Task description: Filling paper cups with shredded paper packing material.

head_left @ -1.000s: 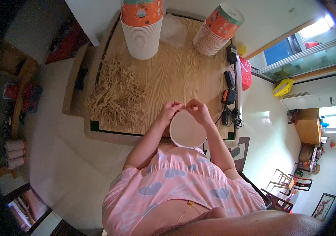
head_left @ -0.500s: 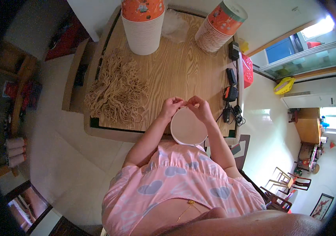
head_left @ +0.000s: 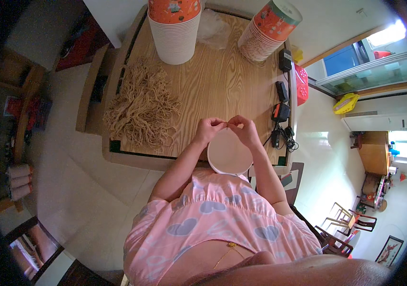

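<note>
A white round paper tub point(head_left: 229, 152) sits open side up at the near edge of the table, against my pink dress. Over its far rim, my left hand point(head_left: 208, 129) and my right hand point(head_left: 244, 130) meet fingertip to fingertip. Both are closed in a pinch; what lies between the fingers is too small to make out. To the left, a tangled heap of tan cords point(head_left: 141, 107) covers part of the table. A tall stack of white paper tubs point(head_left: 175, 40), with an orange printed one uppermost, stands at the far left.
Another stack of orange and green printed tubs point(head_left: 268, 33) leans at the far right of the wooden table point(head_left: 213, 86). Clear plastic film point(head_left: 212, 31) lies between the stacks. Black power adapters point(head_left: 280, 112) with cables line the right edge, beside a red plastic basket point(head_left: 301, 86).
My fingertips have shifted slightly, still pinched together over the tub's far rim. The tub stays nearly in place, and the whole view has moved a little.
</note>
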Motion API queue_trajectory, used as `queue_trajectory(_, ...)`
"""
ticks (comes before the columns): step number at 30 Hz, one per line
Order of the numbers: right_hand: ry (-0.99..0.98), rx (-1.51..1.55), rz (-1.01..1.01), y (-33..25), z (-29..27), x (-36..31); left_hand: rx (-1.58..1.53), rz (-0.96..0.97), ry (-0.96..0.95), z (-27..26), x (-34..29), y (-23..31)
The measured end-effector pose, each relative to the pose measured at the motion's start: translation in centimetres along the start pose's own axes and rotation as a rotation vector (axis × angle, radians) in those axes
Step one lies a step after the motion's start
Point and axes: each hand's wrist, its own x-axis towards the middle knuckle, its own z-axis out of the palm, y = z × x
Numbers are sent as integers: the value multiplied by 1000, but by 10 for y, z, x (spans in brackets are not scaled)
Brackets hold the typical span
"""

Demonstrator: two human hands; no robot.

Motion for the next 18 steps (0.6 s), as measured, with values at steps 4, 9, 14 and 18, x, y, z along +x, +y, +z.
queue_trajectory(4, 1, -38, 2, -7, -3, -2, 27, 42, 27, 2, 2, -6)
queue_trajectory(9, 83, -12, 77, -3, -4, -7, -36, 34, 38, 2, 5, -13)
queue_trajectory(14, 64, 16, 87, -8, -5, -12, -51, 27, 28, 2, 5, -14)
queue_trajectory(18, 104, -94, -83, -15, -3, -14, -89, 47, 26, 1, 6, -18)
